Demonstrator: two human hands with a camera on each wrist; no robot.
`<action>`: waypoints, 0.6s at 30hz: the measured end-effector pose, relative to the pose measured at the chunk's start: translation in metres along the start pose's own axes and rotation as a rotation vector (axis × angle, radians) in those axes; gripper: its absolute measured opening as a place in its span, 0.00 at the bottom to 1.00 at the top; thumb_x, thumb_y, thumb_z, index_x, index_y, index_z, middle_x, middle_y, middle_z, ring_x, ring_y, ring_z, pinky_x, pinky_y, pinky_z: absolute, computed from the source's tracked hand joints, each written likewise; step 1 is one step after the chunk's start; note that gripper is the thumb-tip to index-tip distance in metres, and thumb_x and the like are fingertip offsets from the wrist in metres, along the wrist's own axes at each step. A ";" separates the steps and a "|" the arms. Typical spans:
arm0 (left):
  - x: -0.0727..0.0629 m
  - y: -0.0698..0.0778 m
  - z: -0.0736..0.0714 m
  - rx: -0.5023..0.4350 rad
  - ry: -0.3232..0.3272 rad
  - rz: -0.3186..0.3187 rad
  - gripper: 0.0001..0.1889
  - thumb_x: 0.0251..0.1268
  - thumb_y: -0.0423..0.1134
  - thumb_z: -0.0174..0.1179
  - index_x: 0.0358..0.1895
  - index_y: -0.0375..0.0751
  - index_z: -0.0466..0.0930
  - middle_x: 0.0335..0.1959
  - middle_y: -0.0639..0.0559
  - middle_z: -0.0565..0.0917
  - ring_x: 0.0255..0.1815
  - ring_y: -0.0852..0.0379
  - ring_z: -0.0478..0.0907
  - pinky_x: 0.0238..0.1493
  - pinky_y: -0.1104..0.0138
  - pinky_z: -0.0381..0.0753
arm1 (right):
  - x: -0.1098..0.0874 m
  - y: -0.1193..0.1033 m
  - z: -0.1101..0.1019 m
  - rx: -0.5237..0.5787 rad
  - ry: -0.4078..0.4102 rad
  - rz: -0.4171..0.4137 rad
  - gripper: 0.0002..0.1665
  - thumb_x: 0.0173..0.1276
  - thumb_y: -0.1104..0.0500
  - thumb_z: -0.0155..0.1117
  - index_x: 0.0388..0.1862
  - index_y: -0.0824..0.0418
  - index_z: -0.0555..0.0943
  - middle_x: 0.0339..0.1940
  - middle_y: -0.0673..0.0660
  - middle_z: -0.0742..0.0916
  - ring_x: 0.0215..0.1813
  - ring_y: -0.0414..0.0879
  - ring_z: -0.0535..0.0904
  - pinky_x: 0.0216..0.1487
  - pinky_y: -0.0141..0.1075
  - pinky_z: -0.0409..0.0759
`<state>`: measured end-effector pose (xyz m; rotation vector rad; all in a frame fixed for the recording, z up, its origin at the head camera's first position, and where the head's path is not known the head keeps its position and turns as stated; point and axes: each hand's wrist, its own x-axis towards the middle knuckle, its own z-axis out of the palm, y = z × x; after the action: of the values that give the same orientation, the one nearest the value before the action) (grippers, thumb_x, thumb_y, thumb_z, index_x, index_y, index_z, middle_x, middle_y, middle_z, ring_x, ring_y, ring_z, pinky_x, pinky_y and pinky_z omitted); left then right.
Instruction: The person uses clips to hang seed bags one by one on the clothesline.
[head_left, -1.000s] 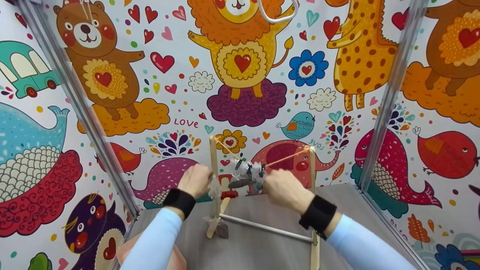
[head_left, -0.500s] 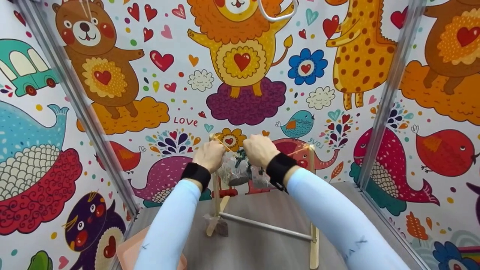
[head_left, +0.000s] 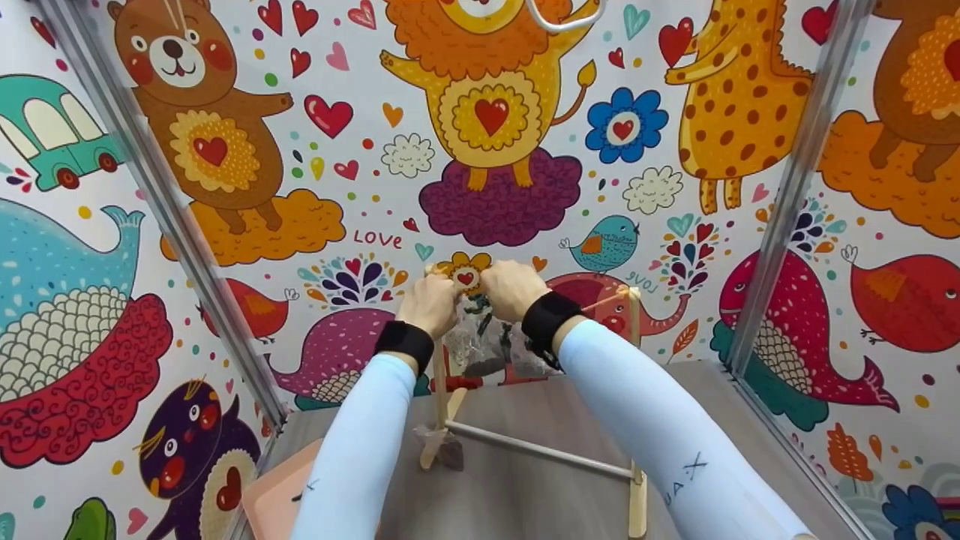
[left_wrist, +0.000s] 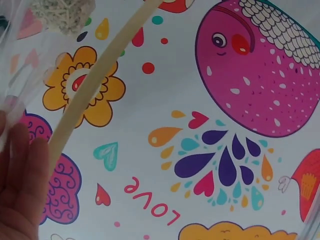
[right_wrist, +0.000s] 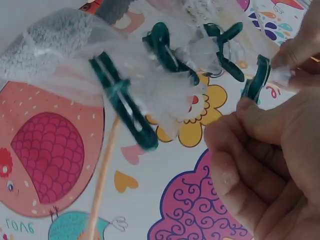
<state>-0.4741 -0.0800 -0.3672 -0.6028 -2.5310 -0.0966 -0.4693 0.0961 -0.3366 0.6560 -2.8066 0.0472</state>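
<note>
My left hand (head_left: pixel 431 304) pinches the gathered top of a clear plastic bag (left_wrist: pixel 35 30) near the left end of an orange string (head_left: pixel 600 305). Pale, shredded-looking stuff shows inside the bag. Close beside it, my right hand (head_left: pixel 514 289) holds a dark green clip (right_wrist: pixel 257 80) between thumb and forefinger, right at the gathered plastic. Other clear bags (right_wrist: pixel 50 50) hang from the string, their necks gathered at green clips (right_wrist: pixel 125 102). The string runs between two wooden posts (head_left: pixel 635 330); my hands hide its left part.
A pale rod (head_left: pixel 540 451) joins the posts low down, above wooden feet (head_left: pixel 637 510). A small bag with brown contents (head_left: pixel 450 454) lies by the left foot. A pink tray (head_left: pixel 274 495) stands at front left. Cartoon-printed walls and metal uprights (head_left: pixel 795 165) surround the grey surface.
My left hand has risen from beside the left post to string height with its bag. My right hand has moved up and left from the hanging bags to meet it.
</note>
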 end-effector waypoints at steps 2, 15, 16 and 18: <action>0.002 0.002 0.000 -0.026 -0.002 -0.015 0.05 0.73 0.32 0.71 0.36 0.42 0.94 0.39 0.41 0.95 0.41 0.36 0.94 0.42 0.46 0.94 | 0.000 -0.001 0.000 -0.001 -0.003 -0.011 0.06 0.76 0.68 0.69 0.46 0.67 0.91 0.47 0.67 0.94 0.50 0.66 0.94 0.51 0.61 0.94; 0.002 0.002 0.004 -0.172 0.034 -0.043 0.07 0.74 0.35 0.72 0.33 0.42 0.94 0.35 0.45 0.96 0.39 0.40 0.94 0.43 0.46 0.92 | -0.002 -0.003 0.005 -0.046 -0.008 -0.053 0.05 0.74 0.62 0.73 0.44 0.64 0.90 0.44 0.65 0.94 0.47 0.65 0.94 0.50 0.61 0.94; 0.001 0.001 0.005 -0.177 0.037 -0.038 0.08 0.74 0.35 0.71 0.33 0.42 0.94 0.35 0.45 0.96 0.39 0.40 0.94 0.43 0.46 0.93 | -0.002 -0.002 0.007 -0.031 -0.004 -0.049 0.06 0.72 0.61 0.74 0.44 0.63 0.90 0.43 0.65 0.94 0.46 0.65 0.94 0.49 0.61 0.94; -0.001 0.000 0.007 -0.192 0.038 -0.037 0.08 0.75 0.35 0.71 0.34 0.42 0.94 0.35 0.45 0.96 0.39 0.40 0.94 0.44 0.47 0.93 | -0.004 0.000 0.011 -0.011 0.028 -0.037 0.10 0.71 0.57 0.77 0.44 0.62 0.90 0.40 0.63 0.94 0.44 0.64 0.94 0.48 0.61 0.94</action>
<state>-0.4771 -0.0795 -0.3731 -0.6217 -2.5139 -0.3645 -0.4685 0.0968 -0.3479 0.6994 -2.7653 0.0342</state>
